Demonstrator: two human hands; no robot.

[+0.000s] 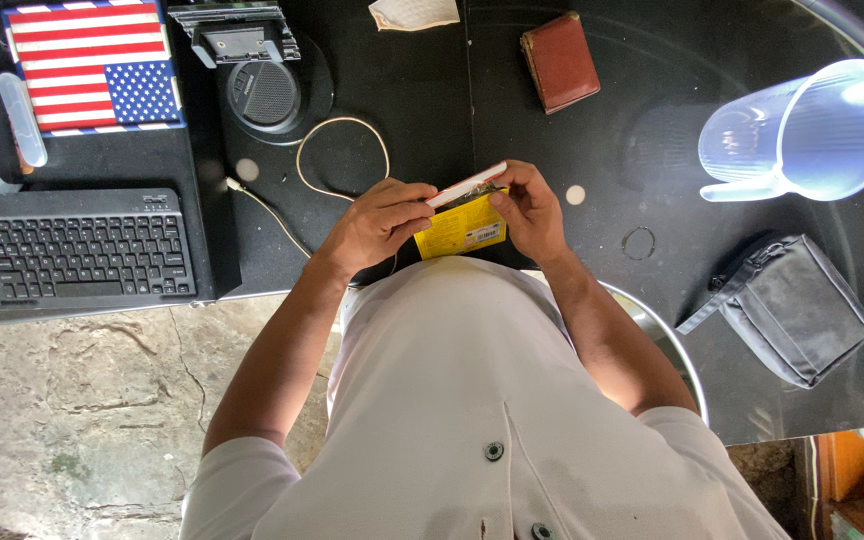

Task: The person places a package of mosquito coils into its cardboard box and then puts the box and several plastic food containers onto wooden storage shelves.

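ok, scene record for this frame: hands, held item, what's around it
left hand: grips the left end of the flat white device
right hand: grips its right end
held: flat white device over a yellow package
surface: black table
left of hands: black keyboard, white cable
right of hands: clear plastic pitcher, grey pouch
far edge: brown wallet

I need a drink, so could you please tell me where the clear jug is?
In the head view, the jug lies on its side at the table's far right, above the grey pouch and right of the brown wallet.
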